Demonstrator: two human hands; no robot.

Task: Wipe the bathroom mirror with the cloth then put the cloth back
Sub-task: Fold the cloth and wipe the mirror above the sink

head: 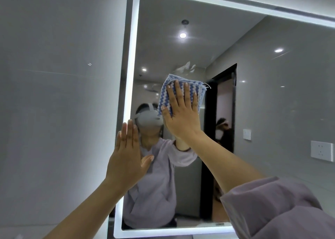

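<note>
A large wall mirror (253, 97) with a lit white border fills the view. My right hand (182, 114) presses a folded blue-and-white cloth (181, 84) flat against the glass, left of the mirror's middle, with the fingers straight and spread. The cloth's upper edge and right side stick out past the fingertips. My left hand (126, 157) is held up flat with fingers straight and together at the mirror's lit left edge, below and left of the cloth; it holds nothing.
Grey tiled wall (54, 102) lies left of the mirror. The glass reflects a person in a pale purple top, a dark doorway (224, 129), ceiling lights and a wall socket (321, 150). A faint smear shows just above the cloth.
</note>
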